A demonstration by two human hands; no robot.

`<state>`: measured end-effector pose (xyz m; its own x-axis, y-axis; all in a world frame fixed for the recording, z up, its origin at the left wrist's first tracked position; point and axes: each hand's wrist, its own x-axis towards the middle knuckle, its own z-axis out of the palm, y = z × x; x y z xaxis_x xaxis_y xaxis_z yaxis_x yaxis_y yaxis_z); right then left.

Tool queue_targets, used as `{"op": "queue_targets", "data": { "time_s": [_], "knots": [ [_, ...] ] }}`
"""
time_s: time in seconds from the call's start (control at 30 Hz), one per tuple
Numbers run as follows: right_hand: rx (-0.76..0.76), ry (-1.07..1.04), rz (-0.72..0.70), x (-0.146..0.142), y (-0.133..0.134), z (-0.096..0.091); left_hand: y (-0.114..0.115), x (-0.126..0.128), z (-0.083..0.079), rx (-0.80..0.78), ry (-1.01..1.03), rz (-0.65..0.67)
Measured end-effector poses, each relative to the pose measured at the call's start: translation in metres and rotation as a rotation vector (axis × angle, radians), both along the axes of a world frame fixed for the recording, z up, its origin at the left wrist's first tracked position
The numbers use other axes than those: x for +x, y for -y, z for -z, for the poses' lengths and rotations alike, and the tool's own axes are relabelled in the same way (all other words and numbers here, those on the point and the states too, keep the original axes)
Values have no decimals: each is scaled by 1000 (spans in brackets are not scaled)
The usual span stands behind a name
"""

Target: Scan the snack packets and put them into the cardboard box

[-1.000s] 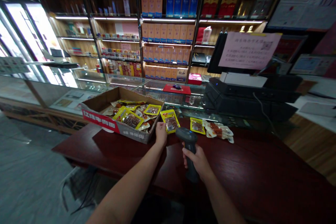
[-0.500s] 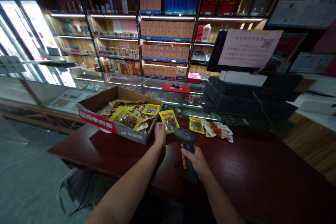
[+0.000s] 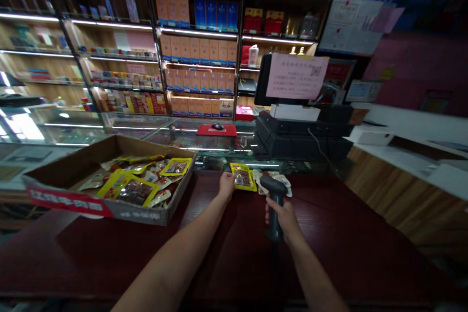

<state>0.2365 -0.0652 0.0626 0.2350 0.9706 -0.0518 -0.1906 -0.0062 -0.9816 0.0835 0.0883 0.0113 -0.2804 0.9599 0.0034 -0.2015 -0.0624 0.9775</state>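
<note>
My left hand [image 3: 226, 184] pinches the left edge of a yellow snack packet [image 3: 243, 177] and holds it over the far side of the dark red counter [image 3: 329, 243]. My right hand [image 3: 283, 214] is wrapped round the grip of a grey barcode scanner [image 3: 275, 200], whose head sits just right of the packet. A few more packets [image 3: 283, 181] lie behind the scanner head, partly hidden by it. A low cardboard box [image 3: 69, 168] with several yellow and clear snack packets [image 3: 127, 187] stands to the left of my left hand.
Beyond the counter runs a glass display case [image 3: 146, 129] with a red mouse pad and mouse [image 3: 216, 129]. A black till with a monitor and a pink notice [image 3: 296, 77] stands at the back right. Lit shelves of boxed goods [image 3: 197, 48] fill the wall.
The view has swung to the right, so the box now sits further left. My left hand has carried the yellow packet rightward, away from the box, towards the packets by the scanner head.
</note>
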Motion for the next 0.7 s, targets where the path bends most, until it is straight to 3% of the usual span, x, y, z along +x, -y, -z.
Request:
{"op": "queue_targets", "data": {
  "time_s": [0.17,0.4,0.57,0.7],
  "knots": [
    [-3,-21,31,23,1,-2,-25,22,1,-3,-260,0],
    [-19,-41,49,36,-2,3,-30,18,6,46,-794,-83],
    [-18,-48,36,31,-2,2,-21,13,-2,105,-824,-121],
    [-12,-42,-11,14,-2,0,-8,-9,-24,266,-803,-165]
  ]
}}
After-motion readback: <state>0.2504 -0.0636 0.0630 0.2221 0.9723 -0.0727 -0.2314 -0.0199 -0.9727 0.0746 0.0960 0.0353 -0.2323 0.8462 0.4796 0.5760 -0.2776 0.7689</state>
